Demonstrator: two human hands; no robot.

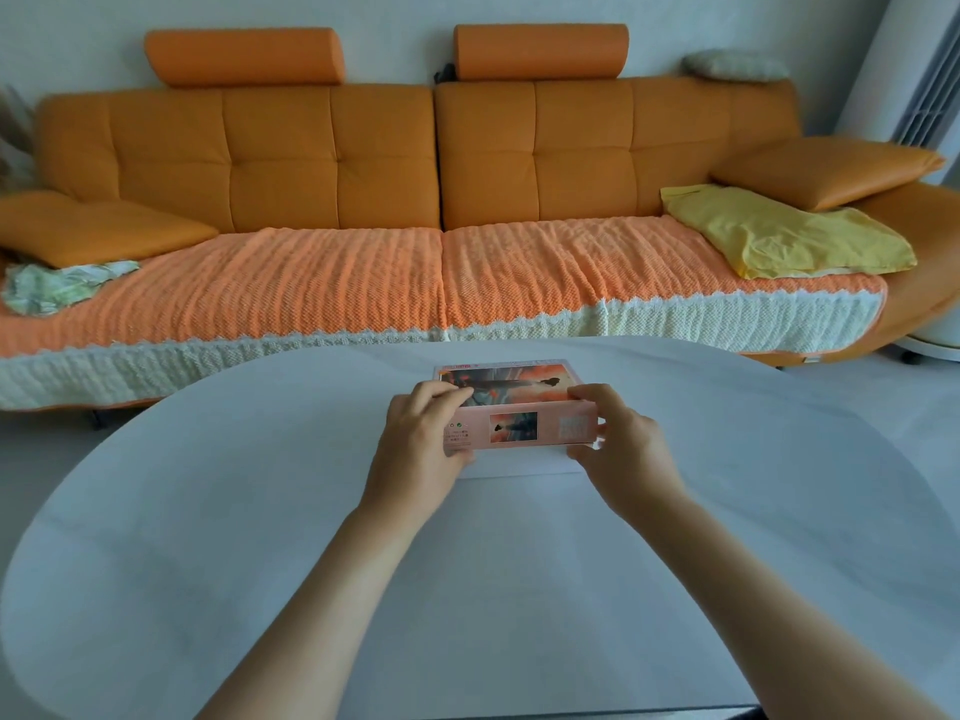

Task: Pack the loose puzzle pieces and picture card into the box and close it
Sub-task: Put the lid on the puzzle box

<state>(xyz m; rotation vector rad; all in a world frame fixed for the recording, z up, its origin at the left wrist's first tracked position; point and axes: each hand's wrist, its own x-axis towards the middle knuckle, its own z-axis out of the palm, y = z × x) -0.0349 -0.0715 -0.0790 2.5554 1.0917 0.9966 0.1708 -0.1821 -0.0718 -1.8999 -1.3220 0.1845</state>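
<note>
Mid-table, the puzzle box (519, 407) lies long axis left–right; left hand (423, 433) grips its left end, right hand (615, 439) its right end – both equally near, lid apparently on; no loose pcs visible

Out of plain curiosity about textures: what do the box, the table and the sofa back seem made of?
The box looks like thin printed cardboard, matt pink, with crisp folded edges. The table has a smooth, pale, faintly shiny top: laminate or stone, unclear. The sofa back looks like orange leather or imitation, with sheen and stitched tufting.
</note>
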